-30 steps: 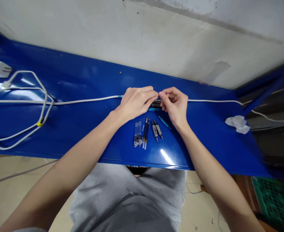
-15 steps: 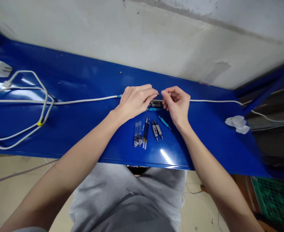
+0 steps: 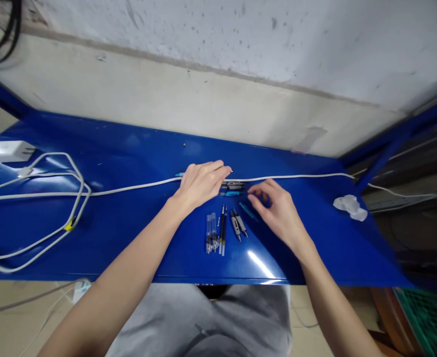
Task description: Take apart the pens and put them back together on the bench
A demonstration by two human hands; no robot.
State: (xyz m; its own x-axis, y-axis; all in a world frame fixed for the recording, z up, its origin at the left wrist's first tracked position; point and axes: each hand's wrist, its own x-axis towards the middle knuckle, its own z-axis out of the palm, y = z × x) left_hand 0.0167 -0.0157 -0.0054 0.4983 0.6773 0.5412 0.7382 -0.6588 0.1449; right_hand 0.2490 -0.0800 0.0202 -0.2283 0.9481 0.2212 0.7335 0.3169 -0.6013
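Note:
My left hand [image 3: 203,182] is closed, its fingers pinching a thin pen part whose small tip [image 3: 231,171] just shows; the rest is hidden. A blue end [image 3: 180,174] pokes out on the hand's left side; I cannot tell whether it belongs to the same piece. My right hand [image 3: 272,202] is slightly blurred, thumb and forefinger apart, just above a blue pen front [image 3: 248,211]. Left of that lie two grey pen fronts [image 3: 238,224], dark refills [image 3: 223,230] and several clear pen barrels [image 3: 211,233]. Pens in grey and blue [image 3: 233,189] lie between my hands.
A white cable [image 3: 136,187] runs across the blue shelf [image 3: 129,233], passing behind my hands. Looped cable [image 3: 81,178] and a white charger [image 3: 10,150] are at left. Crumpled white plastic [image 3: 350,207] lies at right. A wall [image 3: 203,104] rises behind.
My right hand has moved away from the left one, down towards the blue pen front, and its fingers have parted. The left hand keeps its pinch. The camera view has tilted up.

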